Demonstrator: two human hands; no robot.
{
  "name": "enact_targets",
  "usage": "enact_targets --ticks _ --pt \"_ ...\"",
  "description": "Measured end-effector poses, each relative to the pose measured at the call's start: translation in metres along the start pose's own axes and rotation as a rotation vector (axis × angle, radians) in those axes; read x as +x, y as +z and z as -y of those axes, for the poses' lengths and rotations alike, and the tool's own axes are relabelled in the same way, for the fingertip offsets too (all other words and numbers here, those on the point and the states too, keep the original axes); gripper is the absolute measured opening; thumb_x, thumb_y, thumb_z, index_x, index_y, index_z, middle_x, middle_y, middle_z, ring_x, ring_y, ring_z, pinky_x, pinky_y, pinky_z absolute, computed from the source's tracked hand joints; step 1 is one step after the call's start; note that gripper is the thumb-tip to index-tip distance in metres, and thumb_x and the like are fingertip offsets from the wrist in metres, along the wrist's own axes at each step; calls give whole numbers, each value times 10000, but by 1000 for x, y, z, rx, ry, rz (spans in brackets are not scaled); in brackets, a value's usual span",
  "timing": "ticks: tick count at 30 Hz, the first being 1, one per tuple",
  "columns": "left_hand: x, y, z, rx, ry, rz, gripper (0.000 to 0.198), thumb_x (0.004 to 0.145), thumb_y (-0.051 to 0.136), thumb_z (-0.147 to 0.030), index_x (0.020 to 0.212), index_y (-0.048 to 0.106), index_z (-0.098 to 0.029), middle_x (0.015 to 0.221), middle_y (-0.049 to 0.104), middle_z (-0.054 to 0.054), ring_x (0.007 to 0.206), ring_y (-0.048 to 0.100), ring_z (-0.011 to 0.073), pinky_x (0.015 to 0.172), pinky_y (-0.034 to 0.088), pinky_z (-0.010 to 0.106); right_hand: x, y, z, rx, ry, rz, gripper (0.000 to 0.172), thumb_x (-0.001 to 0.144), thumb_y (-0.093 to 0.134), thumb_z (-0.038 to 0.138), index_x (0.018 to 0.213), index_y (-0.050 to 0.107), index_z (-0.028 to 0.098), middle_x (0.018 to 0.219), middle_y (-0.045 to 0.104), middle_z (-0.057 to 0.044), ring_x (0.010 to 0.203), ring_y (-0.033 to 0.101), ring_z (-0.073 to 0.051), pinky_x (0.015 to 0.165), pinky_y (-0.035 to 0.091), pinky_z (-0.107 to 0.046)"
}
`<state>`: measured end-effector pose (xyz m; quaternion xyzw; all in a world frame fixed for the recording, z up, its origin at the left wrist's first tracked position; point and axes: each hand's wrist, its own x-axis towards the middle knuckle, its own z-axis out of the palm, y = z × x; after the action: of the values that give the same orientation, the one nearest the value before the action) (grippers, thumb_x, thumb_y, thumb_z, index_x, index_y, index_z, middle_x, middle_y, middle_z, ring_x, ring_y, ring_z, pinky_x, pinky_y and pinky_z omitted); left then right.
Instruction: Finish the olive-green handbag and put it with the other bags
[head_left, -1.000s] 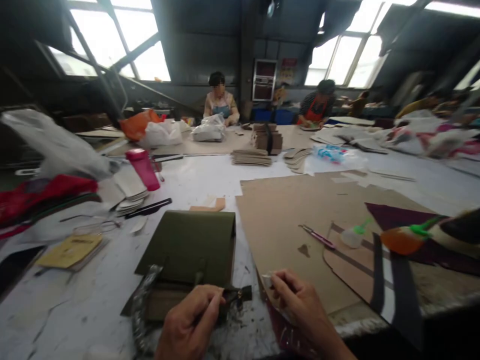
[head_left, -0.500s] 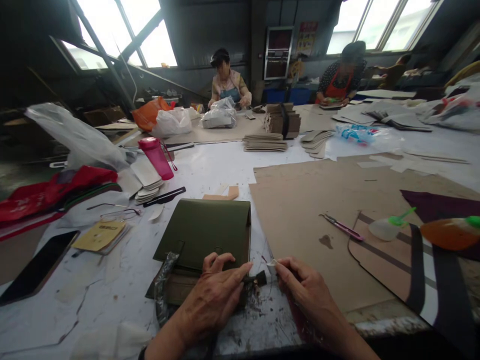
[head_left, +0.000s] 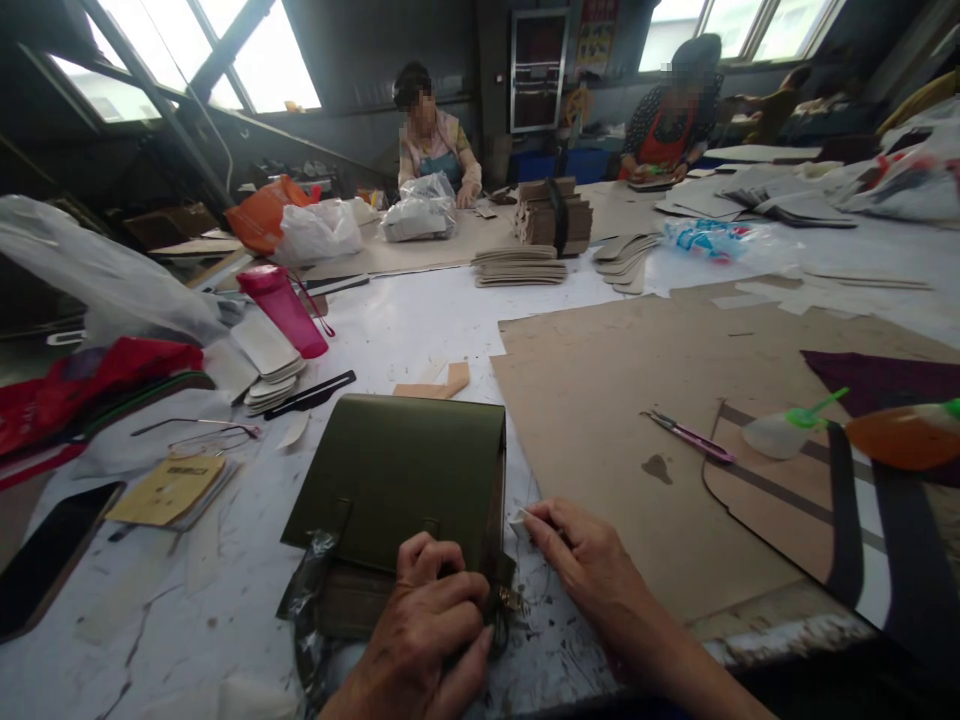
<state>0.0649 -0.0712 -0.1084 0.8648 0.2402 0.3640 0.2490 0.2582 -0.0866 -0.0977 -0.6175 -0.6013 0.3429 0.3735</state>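
A dark green leather bag (head_left: pixel 405 460) with a flap lies on the white tabletop before me. My left hand (head_left: pixel 439 620) rests at its near side, fingers curled over the lower body of the bag and gripping it. A handle wrapped in clear plastic (head_left: pixel 309 610) runs down at the bag's left. Beside the left hand hangs a small gold-coloured metal clasp (head_left: pixel 511 598) at the bag's right corner. My right hand (head_left: pixel 589 560) is just right of the bag, thumb and fingertips pinched on a small white scrap (head_left: pixel 517 520).
Brown card (head_left: pixel 600 390) covers the table's right side, with a pink craft knife (head_left: pixel 690 437), a squeeze bottle (head_left: pixel 772 435) and an orange bottle (head_left: pixel 900 437). Left lie a phone (head_left: pixel 52 560), glasses (head_left: pixel 217 430) and a pink water bottle (head_left: pixel 289 310). Two people (head_left: pixel 435 150) work across the table.
My left hand has shifted lower and its fingers have curled in more. The right hand, still pinching the white scrap, has moved slightly left. My view has tilted a little.
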Motion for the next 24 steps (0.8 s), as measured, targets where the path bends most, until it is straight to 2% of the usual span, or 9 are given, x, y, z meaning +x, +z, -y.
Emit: enact_targets --ticks 4,7,10,12,14,17,21,22,24 --pt "-1 -4 0 -19 -32 -3 133 793 432 -112 679 481 -160 738 573 -1 837 412 169 859 221 405 -5 21 -4 120 65 -21 266 898 346 379 837 508 177 766 538 -31 716 539 -147 673 457 -251" --pt "-2 -3 1 -12 -50 -30 121 783 423 -93 688 457 -160 732 565 -1 830 408 166 861 226 401 -11 33 -7 122 112 -43 307 883 309 424 852 482 173 773 534 -55 711 550 -171 659 495 -295" --pt "-2 -2 3 51 -11 -69 40 756 513 -188 759 481 -165 752 571 -2 849 405 178 882 216 399 -14 38 -7 196 234 -40 352 855 311 494 863 453 172 771 530 -60 682 575 -177 612 524 -308" --pt "-1 -2 5 146 40 4 273 680 634 -304 885 517 -165 799 580 3 890 393 200 900 202 398 -16 38 -5 292 334 -41 393 830 333 553 875 425 174 785 527 -54 664 590 -174 592 541 -311" --pt "0 -2 6 215 74 80 435 604 702 -334 977 541 -178 816 576 0 911 377 214 909 192 399 -19 38 -4 368 408 -52 431 802 365 596 887 404 175 803 517 -44 641 597 -169 572 553 -317" --pt "0 -1 6 207 57 83 395 616 640 -176 1001 579 -241 784 559 -15 893 367 205 913 187 406 -24 39 -3 419 446 -54 440 785 388 603 892 390 176 800 502 -23 608 602 -157 549 558 -312" --pt "0 -1 4 186 76 81 421 591 477 -23 918 610 -252 759 546 -13 857 348 190 867 193 392 -26 38 -7 364 396 47 348 829 344 521 851 389 176 688 507 -2 552 597 -155 500 534 -286" --pt "0 -1 4 180 77 87 406 582 459 -18 878 614 -248 758 544 -11 859 344 192 861 191 395 -25 38 -8 291 326 68 309 853 329 475 835 402 175 653 507 1 534 587 -151 503 522 -280" --pt "0 -1 5 152 57 87 364 572 449 -33 815 618 -245 771 546 -7 875 344 200 863 186 412 -22 38 -11 56 82 35 258 900 298 366 816 444 170 648 523 -15 558 576 -152 555 500 -283"
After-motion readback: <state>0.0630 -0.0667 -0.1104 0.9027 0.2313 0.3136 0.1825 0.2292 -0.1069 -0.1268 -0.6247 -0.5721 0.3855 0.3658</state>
